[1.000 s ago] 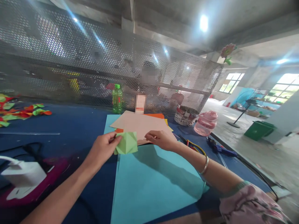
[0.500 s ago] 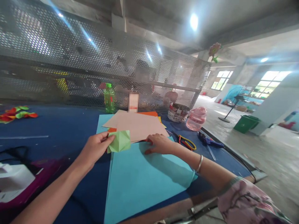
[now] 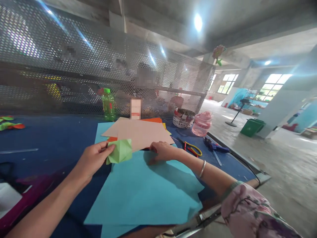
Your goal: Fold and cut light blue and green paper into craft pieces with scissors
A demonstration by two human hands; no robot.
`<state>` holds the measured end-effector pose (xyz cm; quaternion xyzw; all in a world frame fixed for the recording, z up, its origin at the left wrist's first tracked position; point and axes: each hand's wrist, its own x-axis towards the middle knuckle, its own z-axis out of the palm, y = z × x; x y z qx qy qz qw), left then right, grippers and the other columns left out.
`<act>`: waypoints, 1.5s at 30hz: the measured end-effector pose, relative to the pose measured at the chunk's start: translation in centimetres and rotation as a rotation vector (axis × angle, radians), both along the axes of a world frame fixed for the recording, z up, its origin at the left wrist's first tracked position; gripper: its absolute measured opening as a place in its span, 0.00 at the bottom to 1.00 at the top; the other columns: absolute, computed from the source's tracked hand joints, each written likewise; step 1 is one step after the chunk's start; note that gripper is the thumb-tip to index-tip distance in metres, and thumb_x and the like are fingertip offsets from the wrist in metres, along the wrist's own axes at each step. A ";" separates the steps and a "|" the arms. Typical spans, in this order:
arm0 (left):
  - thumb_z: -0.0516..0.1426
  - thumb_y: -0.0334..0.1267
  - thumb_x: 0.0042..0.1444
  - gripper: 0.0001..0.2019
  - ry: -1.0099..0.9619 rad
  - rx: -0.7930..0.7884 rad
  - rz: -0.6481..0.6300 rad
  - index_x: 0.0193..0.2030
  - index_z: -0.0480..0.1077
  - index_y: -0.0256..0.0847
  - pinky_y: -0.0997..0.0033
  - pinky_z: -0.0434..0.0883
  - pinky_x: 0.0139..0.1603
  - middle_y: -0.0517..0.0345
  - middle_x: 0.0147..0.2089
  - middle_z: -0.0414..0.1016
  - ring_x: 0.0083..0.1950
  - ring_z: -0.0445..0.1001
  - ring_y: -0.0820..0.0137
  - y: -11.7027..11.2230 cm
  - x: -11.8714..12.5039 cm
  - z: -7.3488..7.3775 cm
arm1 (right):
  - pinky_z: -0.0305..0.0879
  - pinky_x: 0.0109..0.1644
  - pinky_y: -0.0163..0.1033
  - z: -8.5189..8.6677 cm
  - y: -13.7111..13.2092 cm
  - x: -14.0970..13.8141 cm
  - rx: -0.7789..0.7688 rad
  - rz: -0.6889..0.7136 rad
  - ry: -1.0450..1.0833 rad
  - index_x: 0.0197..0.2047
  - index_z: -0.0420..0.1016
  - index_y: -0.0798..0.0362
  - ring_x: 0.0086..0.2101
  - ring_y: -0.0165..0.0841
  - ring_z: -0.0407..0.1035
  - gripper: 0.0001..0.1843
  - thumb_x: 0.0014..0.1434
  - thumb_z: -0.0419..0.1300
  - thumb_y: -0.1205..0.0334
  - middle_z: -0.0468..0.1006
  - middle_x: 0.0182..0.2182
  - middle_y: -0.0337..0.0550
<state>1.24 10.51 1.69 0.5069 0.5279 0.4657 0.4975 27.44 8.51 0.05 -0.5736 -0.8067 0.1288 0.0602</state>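
Note:
Pinched between the thumb and fingers of my left hand (image 3: 97, 155) is a small folded square of light green paper (image 3: 121, 151), held above the sheets. My right hand (image 3: 162, 151) bends its fingers at the far edge of a large light-blue paper sheet (image 3: 148, 195), thumb on the blue side; the fingertips are partly hidden. Just beyond it lie pale pink paper sheets (image 3: 141, 132), with an orange sheet (image 3: 153, 120) showing from under them. Another blue sheet (image 3: 116, 231) peeks out below the top one.
Red-and-yellow-handled pliers (image 3: 193, 148) and a blue glue gun (image 3: 215, 145) lie at right. Behind them stand a woven basket (image 3: 183, 119) and a pink bottle (image 3: 201, 124). A green bottle (image 3: 108, 105) stands before a perforated metal screen (image 3: 81, 76). A white object (image 3: 8, 198) sits at left.
The top blue sheet has turned and slid, its near corner swinging left and uncovering the sheet below. My view has shifted slightly right. The green paper stays in my left hand.

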 end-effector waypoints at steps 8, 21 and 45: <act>0.66 0.44 0.33 0.15 -0.021 0.033 -0.066 0.29 0.77 0.39 0.77 0.62 0.19 0.58 0.24 0.77 0.21 0.68 0.72 0.0 -0.3 -0.1 | 0.57 0.43 0.37 0.7 -0.3 0.1 0.090 0.036 0.041 0.41 0.74 0.57 0.42 0.38 0.67 0.16 0.51 0.68 0.59 0.75 0.40 0.48; 0.60 0.43 0.40 0.09 -0.125 0.164 0.233 0.26 0.71 0.40 0.76 0.60 0.20 0.61 0.21 0.67 0.21 0.63 0.73 0.6 -1.1 0.5 | 0.61 0.42 0.34 6.1 4.5 1.6 0.191 0.041 0.098 0.44 0.76 0.54 0.39 0.33 0.71 0.11 0.56 0.60 0.67 0.80 0.39 0.40; 0.56 0.51 0.43 0.17 0.402 0.284 0.064 0.32 0.76 0.40 0.66 0.68 0.41 0.49 0.46 0.78 0.44 0.75 0.56 1.8 -1.7 -2.1 | 0.59 0.55 0.44 -1.0 7.1 -1.3 0.587 0.167 0.225 0.42 0.81 0.48 0.49 0.38 0.69 0.13 0.59 0.58 0.70 0.79 0.46 0.44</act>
